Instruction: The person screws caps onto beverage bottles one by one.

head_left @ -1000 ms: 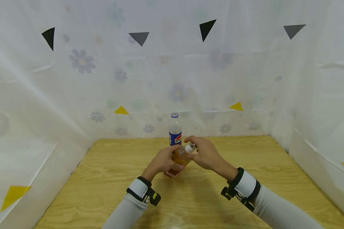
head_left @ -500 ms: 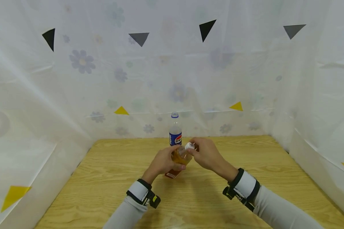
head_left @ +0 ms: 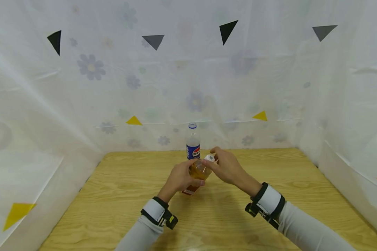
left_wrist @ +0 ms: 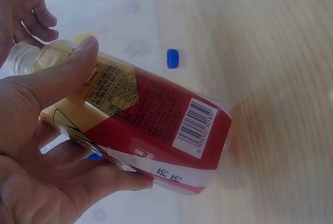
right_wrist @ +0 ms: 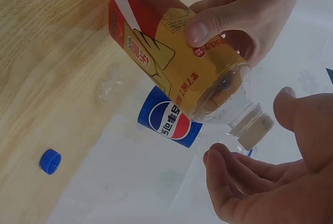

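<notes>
My left hand grips a drink bottle with a red and gold label, thumb on one side and fingers round the other. The bottle is held tilted, its neck towards my right hand. A white cap sits on the neck. In the right wrist view, the right thumb and fingers stand apart on either side of this cap, with gaps between. Just behind, an uncapped clear bottle with a blue Pepsi label stands upright, its lower part hidden by the left hand and held bottle.
A loose blue cap lies on the wooden table; the head view does not show it. Pale flower-patterned sheeting closes off the table's back and sides, with black, grey and yellow triangles on it.
The right fingers moved in and pinched the white cap half a second ago; now they are spread away from it. The left hand keeps its grip on the drink bottle.
</notes>
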A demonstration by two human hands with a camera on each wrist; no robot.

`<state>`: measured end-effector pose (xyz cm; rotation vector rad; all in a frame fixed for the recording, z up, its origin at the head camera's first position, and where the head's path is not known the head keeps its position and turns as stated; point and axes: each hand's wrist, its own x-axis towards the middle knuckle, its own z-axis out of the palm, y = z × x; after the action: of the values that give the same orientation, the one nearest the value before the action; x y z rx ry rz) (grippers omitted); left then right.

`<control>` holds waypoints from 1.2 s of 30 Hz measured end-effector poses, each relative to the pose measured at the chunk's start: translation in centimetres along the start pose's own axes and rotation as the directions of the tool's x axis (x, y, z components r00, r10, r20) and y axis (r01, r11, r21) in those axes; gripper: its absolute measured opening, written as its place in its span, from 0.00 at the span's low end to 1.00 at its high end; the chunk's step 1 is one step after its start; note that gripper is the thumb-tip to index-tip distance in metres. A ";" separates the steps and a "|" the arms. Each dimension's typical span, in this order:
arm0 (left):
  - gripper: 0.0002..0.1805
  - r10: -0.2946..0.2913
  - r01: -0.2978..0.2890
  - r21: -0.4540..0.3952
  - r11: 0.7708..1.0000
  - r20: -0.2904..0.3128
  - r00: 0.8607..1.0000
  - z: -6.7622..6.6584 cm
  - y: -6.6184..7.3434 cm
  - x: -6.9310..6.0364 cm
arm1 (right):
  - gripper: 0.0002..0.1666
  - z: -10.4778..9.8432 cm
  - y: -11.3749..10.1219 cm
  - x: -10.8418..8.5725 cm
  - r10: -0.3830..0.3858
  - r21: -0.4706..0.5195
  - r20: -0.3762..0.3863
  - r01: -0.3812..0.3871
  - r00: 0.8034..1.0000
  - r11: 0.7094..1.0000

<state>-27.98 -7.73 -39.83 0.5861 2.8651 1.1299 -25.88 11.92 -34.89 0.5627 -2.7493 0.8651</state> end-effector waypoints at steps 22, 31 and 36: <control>0.44 0.015 -0.014 0.021 1.000 -0.018 1.000 -0.1 0.0 0.2 | 0.10 0.3 -0.1 0.1 -0.106 0.001 -0.108 0.107 0.988 0.994; 0.43 0.014 -0.013 0.025 1.000 -0.010 1.000 0.0 -0.1 0.2 | 0.12 0.5 0.4 0.1 -0.118 -0.030 -0.138 0.114 0.983 0.993; 0.44 -0.005 0.005 0.016 1.000 -0.001 1.000 0.0 0.1 0.1 | 0.26 0.3 0.1 -0.2 -0.074 -0.050 -0.082 0.070 0.994 0.996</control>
<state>-28.08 -7.62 -39.80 0.5787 2.8769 1.1079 -25.76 11.86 -35.24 0.5994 -2.6491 0.7875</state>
